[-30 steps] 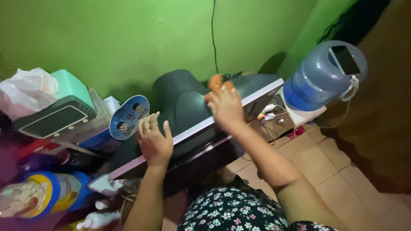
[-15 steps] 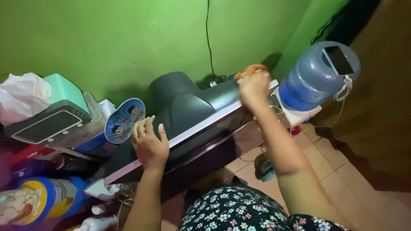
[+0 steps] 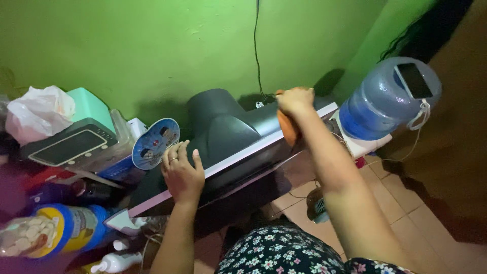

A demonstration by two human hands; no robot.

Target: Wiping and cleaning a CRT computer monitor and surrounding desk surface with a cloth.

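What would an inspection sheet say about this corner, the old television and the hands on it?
Surface: dark television top, pale front edge.
Job's things: orange cloth hanging under the right hand.
Clutter: round printed fan, white plastic bag, bottles, tin at left.
Grippers: left hand flat on the television's front edge, ring on one finger; right hand closed on the cloth at the far corner.
Cables: black cord down the wall; white wires near the jug.
Surroundings: green wall, blue water jug, tiled floor.

right hand (image 3: pixel 294 101), orange cloth (image 3: pixel 288 128) moved rightward
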